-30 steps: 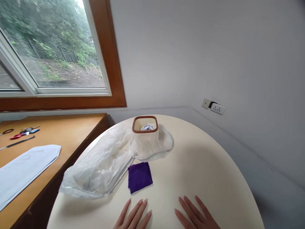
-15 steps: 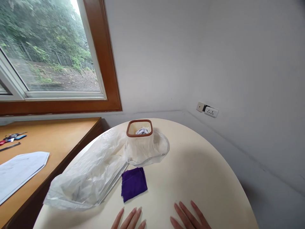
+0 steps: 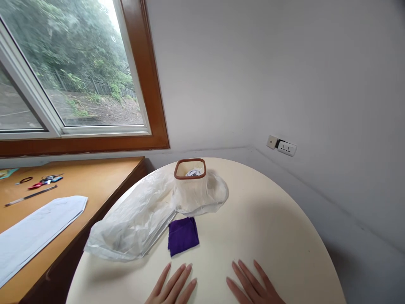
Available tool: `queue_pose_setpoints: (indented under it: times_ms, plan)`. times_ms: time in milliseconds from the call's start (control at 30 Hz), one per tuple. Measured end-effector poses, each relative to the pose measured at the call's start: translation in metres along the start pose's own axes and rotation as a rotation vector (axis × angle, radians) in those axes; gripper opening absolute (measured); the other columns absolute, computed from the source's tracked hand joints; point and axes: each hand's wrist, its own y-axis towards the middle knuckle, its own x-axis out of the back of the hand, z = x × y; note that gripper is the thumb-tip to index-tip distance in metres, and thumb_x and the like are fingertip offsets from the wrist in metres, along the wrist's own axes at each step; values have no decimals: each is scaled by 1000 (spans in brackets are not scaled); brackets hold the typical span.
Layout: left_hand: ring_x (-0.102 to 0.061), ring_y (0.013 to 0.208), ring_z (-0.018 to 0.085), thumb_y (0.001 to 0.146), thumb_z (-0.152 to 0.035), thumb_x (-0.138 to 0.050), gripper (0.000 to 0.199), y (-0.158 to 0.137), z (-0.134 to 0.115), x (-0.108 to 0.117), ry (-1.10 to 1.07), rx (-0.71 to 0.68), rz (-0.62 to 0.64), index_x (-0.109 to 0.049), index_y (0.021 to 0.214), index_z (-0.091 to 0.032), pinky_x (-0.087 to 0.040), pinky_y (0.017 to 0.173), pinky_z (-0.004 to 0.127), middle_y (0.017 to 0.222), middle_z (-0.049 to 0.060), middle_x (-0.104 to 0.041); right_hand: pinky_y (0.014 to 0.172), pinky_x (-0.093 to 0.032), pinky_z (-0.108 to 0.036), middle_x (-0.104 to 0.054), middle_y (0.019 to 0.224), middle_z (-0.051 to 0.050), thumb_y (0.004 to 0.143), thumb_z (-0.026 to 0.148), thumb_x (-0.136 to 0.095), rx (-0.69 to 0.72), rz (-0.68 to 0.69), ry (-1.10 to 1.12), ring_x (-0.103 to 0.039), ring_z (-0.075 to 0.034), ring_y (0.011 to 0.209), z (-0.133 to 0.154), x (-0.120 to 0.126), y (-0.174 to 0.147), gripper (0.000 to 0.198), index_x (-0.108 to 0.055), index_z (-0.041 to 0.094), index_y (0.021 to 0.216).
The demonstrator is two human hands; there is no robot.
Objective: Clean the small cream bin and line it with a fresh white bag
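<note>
On the table (image 3: 272,236), just ahead of the left hand (image 3: 171,287), a cloth (image 3: 183,236), with a bin (image 3: 190,177) behind it, a wad (image 3: 194,172) inside that, and a bag (image 3: 126,238) around the bin and out to the left. Well left of the same hand, on a desk (image 3: 104,177), sheets of paper (image 3: 44,230), with a pen (image 3: 34,194) behind them. Well ahead and to the right of the right hand (image 3: 253,286), a socket (image 3: 287,148) on the wall (image 3: 205,84).

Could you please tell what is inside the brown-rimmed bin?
Inside the bin, crumpled white material, probably paper, is visible. The rim and this material hide the bottom.
</note>
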Motion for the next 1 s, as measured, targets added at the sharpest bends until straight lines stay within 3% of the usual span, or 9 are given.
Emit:
queue_pose_setpoints:
  times_ms: [133,267,400,533,633,733,833,900,1000]
  plan:
    - [-36,129,26,89,-47,-36,65,11,-3,34,-173,60,187,-11,143,-21,-18,110,41,140,10,-36,107,-18,-43,-60,120,-8,87,53,-36,37,30,15,-45,-25,119,-4,7,0,53,-49,19,126]
    - [-28,132,27,89,-42,-38,66,22,-8,68,-313,108,273,-6,143,-22,-20,109,46,145,11,-24,102,-25,-41,-50,131,-11,88,48,-36,39,168,150,-45,-25,119,-5,19,-1,58,-35,16,136]
    - [-24,134,27,89,-39,-38,65,19,-12,75,-405,140,276,-5,143,-23,-18,109,49,146,10,-25,100,-30,-43,-38,140,-10,88,39,-39,-45,325,363,-38,-26,126,-3,32,-1,60,-21,20,142]
    - [-25,133,29,89,-41,-36,61,15,-15,71,-423,156,275,-13,142,-23,-17,108,52,146,11,-26,103,-28,-45,-32,144,-6,91,39,-34,-138,432,515,-32,-24,130,-5,35,3,55,-18,27,142]
    - [-43,117,27,89,-35,-36,45,26,-15,67,-410,203,216,-37,131,-20,-29,101,48,131,12,-47,105,-25,-46,-34,144,-3,93,39,-30,-203,455,574,-32,-21,130,-10,28,16,49,-23,31,140]
    - [-53,82,21,88,-27,-32,29,49,-10,55,-420,312,88,-59,94,-18,-41,79,37,88,9,-60,102,-29,-44,-44,137,-5,92,35,-32,-248,392,574,-40,-21,124,-18,12,34,43,-37,28,134]
    - [-49,67,18,84,-27,-37,26,74,0,38,-495,531,-135,-56,68,-19,-37,69,33,67,6,-55,91,-39,-38,-59,116,-6,91,27,-33,-337,286,548,-53,-19,106,-26,-10,54,33,-54,23,117]
    - [-49,66,18,83,-27,-38,26,90,10,28,-517,663,-245,-52,62,-19,-36,67,32,65,5,-54,81,-43,-35,-63,100,-5,91,24,-33,-427,205,518,-57,-18,92,-31,-25,66,30,-58,21,107]
    - [-48,65,17,85,-29,-34,26,109,28,20,-537,833,-381,-49,66,-20,-35,64,29,66,3,-52,77,-43,-34,-63,95,-6,91,22,-31,-538,118,464,-57,-19,88,-37,-45,80,31,-54,19,111]
